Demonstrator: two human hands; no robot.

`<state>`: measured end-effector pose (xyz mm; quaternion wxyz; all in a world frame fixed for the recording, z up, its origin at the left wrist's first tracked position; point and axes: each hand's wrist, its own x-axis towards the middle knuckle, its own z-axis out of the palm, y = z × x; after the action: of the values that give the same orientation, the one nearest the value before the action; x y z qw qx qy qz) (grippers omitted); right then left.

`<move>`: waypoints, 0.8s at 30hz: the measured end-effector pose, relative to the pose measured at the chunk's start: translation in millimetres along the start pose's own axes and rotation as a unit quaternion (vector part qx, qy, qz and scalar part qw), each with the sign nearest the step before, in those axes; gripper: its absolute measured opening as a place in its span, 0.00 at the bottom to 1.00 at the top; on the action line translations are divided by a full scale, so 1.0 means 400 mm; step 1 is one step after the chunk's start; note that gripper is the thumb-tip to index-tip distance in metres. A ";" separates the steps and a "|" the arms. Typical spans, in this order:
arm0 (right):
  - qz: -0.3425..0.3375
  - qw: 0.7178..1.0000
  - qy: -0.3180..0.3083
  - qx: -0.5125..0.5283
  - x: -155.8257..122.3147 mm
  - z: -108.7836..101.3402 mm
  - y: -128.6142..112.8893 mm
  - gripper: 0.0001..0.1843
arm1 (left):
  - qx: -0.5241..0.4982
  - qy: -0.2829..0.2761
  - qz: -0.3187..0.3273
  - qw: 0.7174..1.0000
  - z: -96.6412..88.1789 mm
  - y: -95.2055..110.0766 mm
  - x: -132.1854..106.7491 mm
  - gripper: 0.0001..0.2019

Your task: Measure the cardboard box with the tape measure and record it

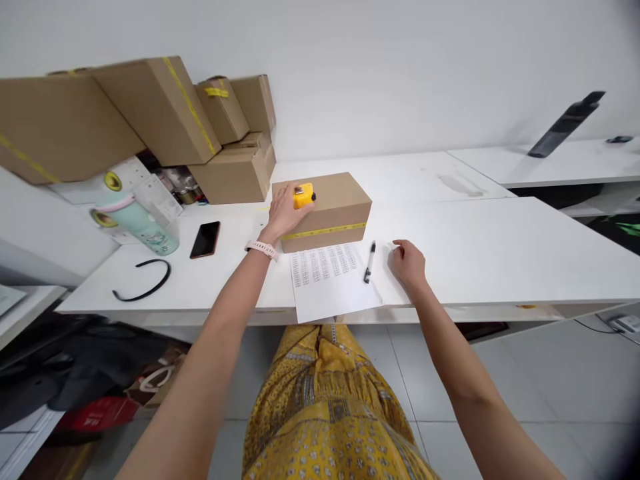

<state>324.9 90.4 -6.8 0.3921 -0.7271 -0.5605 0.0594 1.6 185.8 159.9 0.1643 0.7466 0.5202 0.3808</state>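
My left hand (286, 212), with a pale band on its wrist, is closed around a yellow tape measure (303, 195) on top of a brown cardboard box (325, 203). A yellow strip runs along the box's front side. Just in front of the box lies a printed sheet (333, 287), its near edge hanging over the table edge. A capped pen (370, 262) lies at the sheet's right side. To the right of the pen, my right hand (408, 264) rests on the white table with its fingers curled in and nothing visible in them.
Several cardboard boxes (155, 110) are stacked at the back left. Near them are a mint-green tumbler (150, 227), a phone (205, 240) and a black headband (163, 280). A dark bottle (565, 127) stands far right. The white table (480, 260) meets the wall behind.
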 end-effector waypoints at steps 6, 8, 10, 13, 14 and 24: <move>0.009 0.999 0.041 0.019 -0.001 -0.005 -0.004 0.21 | -0.146 0.009 -0.031 0.989 -0.025 0.041 -0.050 0.18; -0.002 0.994 0.107 0.030 -0.011 -0.015 -0.035 0.22 | -0.210 -0.024 -0.022 0.977 -0.037 0.064 -0.099 0.23; -0.042 0.981 0.176 0.069 -0.025 -0.033 -0.101 0.21 | -0.314 -0.081 -0.030 0.945 -0.050 0.088 -0.144 0.27; -0.085 0.965 0.115 0.218 -0.043 -0.080 -0.257 0.21 | -0.437 -0.152 -0.063 0.884 -0.064 0.116 -0.182 0.27; -0.068 0.955 0.031 0.287 -0.047 -0.099 -0.313 0.23 | -0.444 -0.165 -0.070 0.878 -0.067 0.123 -0.186 0.27; -0.026 0.884 -0.240 0.401 0.092 -0.155 -0.520 0.26 | -0.376 -0.147 -0.082 0.911 -0.160 0.097 -0.135 0.25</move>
<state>211.2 104.5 181.0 0.5051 -0.4568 -0.5843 0.4413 -29.5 111.7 205.3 0.5383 0.6315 0.3680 0.4196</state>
